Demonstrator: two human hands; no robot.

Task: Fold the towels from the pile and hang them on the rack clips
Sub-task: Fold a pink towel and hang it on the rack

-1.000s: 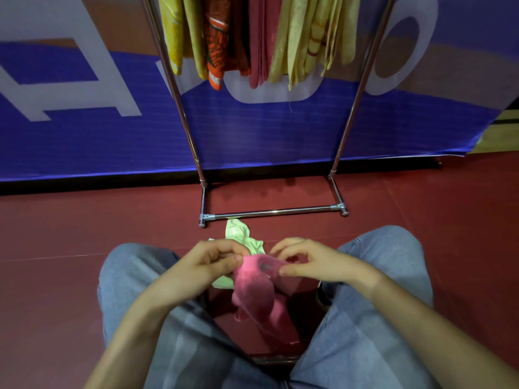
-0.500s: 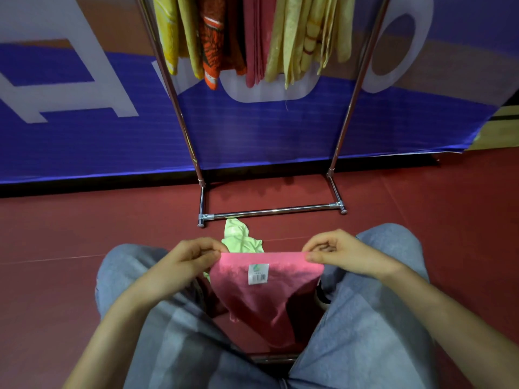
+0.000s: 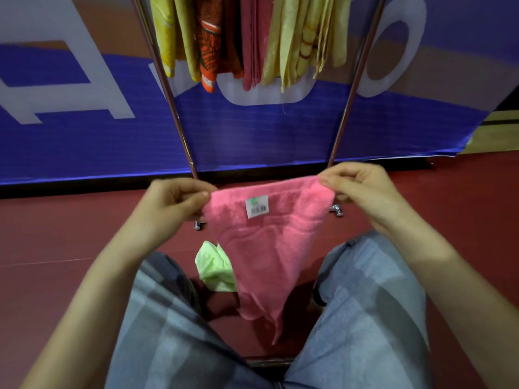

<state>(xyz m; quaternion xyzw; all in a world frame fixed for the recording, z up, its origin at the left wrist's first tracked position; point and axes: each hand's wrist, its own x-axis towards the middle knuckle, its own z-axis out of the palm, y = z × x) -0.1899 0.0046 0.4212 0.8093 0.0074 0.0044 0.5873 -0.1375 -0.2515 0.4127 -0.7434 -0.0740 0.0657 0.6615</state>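
Observation:
A pink towel (image 3: 261, 248) with a white barcode label hangs spread between my hands, its lower end tapering down between my knees. My left hand (image 3: 171, 206) pinches its upper left corner. My right hand (image 3: 356, 189) pinches the upper right corner. A light green towel (image 3: 213, 266) lies crumpled on the red floor behind the pink one. The metal rack (image 3: 171, 108) stands in front of me, with several yellow, orange and pink towels (image 3: 250, 37) hanging from its top.
A blue and white banner (image 3: 252, 136) covers the wall behind the rack. My knees in grey shorts (image 3: 373, 304) frame the floor space. A metal bar (image 3: 269, 362) shows low between my legs. Red floor extends to both sides.
The bunched pink towel was pulled open by its top corners, then both hands lifted it higher toward the rack. The view tilted with them.

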